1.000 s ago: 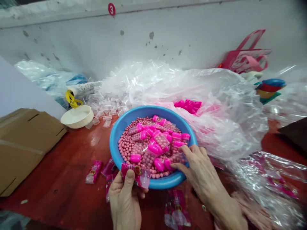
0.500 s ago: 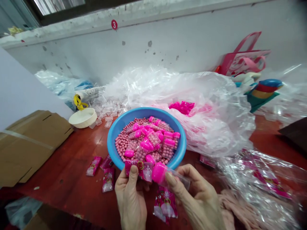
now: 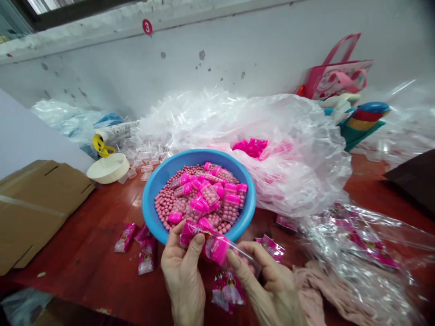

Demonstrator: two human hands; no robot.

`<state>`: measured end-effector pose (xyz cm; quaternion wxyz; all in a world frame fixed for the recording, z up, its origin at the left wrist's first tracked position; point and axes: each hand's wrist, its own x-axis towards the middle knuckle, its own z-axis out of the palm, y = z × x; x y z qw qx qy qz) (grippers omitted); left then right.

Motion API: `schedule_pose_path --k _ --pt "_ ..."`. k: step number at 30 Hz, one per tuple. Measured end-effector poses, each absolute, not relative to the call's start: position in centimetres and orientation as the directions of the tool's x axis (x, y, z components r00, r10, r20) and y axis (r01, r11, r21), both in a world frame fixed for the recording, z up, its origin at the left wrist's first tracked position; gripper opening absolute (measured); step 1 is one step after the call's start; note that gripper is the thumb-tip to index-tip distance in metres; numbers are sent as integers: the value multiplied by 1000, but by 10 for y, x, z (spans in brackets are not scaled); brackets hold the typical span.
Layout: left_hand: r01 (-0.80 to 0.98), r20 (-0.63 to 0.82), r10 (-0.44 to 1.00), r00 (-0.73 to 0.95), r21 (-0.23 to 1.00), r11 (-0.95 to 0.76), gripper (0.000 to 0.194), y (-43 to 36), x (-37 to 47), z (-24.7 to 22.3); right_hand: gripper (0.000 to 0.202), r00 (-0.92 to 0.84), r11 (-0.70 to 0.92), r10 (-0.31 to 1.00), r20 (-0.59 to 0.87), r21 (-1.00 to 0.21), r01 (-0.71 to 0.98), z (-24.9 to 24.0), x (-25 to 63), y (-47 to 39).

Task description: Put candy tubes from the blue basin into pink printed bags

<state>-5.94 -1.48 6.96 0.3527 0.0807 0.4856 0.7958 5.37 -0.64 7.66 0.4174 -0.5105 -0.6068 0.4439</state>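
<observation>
My left hand (image 3: pixel 185 274) pinches a printed pink plastic sleeve (image 3: pixel 189 232) between thumb and fingers, over the near rim of a blue bowl (image 3: pixel 148 192). My right hand (image 3: pixel 272 283) is closed around a small clear bottle (image 3: pixel 219 249) with a bright pink cap and pink beads inside. The capped end points left and meets the sleeve's open end; how far it sits inside I cannot tell. In the bowl lie loose pink beads (image 3: pixel 163 206) and several capped, bead-filled bottles (image 3: pixel 208 192). More printed sleeves (image 3: pixel 228 287) lie on the table below my hands.
Several wrapped pieces (image 3: pixel 147 256) lie left of the bowl. Behind are a white plastic bag (image 3: pixel 306 136), clear plastic pieces (image 3: pixel 146 154) and a white round dish (image 3: pixel 108 170). Cardboard (image 3: pixel 41 203) stands at left. Clear film (image 3: pixel 360 253) and a pinkish cloth (image 3: pixel 326 290) lie at right.
The bottle and sleeve have come closer together, and the cap now overlaps the sleeve's end. Both are tilted more down to the right. The whole scene has shifted left in view.
</observation>
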Motion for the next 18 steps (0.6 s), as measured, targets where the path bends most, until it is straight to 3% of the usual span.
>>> schedule_pose_path --k 3,10,13,18 --pt "-550 -282 659 -697 800 -239 50 -14 -58 70 24 -69 82 995 70 -976 200 72 52 -11" --pt "-701 -369 744 -557 690 -182 42 -18 -48 79 15 201 26 978 51 -992 126 62 42 -26" --pt "-727 -393 767 -507 673 -136 46 -18 -45 82 22 229 -72 971 -72 -997 -10 59 38 -28" --pt "-701 -423 751 -507 710 -73 48 -21 -47 84 43 59 -274 949 -310 -904 -328 51 28 -32"
